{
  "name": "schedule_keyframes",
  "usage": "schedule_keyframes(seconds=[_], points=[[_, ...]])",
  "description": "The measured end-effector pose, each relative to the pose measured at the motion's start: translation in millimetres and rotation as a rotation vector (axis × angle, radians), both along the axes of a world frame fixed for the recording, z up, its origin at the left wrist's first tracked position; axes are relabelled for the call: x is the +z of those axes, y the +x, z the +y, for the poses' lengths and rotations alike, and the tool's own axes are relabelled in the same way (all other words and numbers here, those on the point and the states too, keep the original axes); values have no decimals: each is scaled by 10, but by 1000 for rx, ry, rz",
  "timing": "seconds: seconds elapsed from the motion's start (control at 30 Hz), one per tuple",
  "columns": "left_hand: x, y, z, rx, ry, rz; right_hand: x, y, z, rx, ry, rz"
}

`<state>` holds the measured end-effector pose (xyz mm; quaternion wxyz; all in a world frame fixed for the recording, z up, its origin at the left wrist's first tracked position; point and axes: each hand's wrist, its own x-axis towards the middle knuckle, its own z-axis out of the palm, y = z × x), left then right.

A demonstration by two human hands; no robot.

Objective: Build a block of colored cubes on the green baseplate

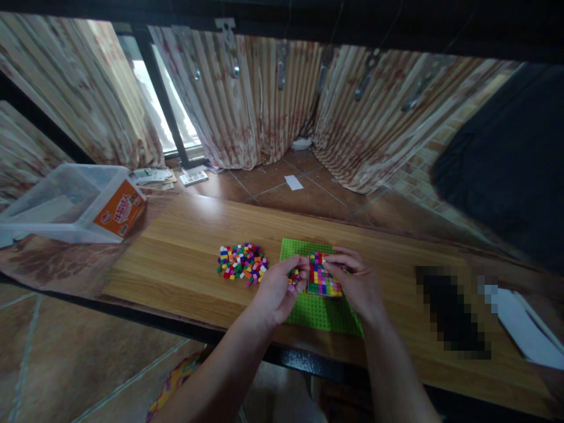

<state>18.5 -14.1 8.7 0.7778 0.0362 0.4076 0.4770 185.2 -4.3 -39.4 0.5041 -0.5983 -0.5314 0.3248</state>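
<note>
A small panel of multicoloured cubes (321, 277) in rows is over a green studded baseplate (324, 317). My right hand (360, 285) grips the panel's right side, with its thumb on the top face and its other fingers around the far edge. My left hand (278, 289) is at the panel's left edge, its fingers curled around several small coloured cubes (292, 275). Its thumb and index finger come together by the panel; whether they pinch a cube there is too small to tell. A loose pile of coloured cubes (242, 262) lies left of the baseplate.
The wooden board (176, 252) bears these things. A clear plastic bin (66, 200) with an orange label stands at the far left. Toward the right lie a blurred-out dark object (453, 311) and white paper (531, 329). Metal clips (233, 59) hang overhead before the curtains (247, 111).
</note>
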Motion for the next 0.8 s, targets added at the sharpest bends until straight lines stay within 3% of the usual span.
schedule_keyframes(seconds=[0.4,0.6,0.8], points=[[13,3,-3,9,-5,-8,31,-63,1,-9,-236,349],[10,-16,-8,8,6,-73,37,-49,16,10,-228,277],[30,-30,8,28,2,-192,63,-33,-32,-29,-104,45]])
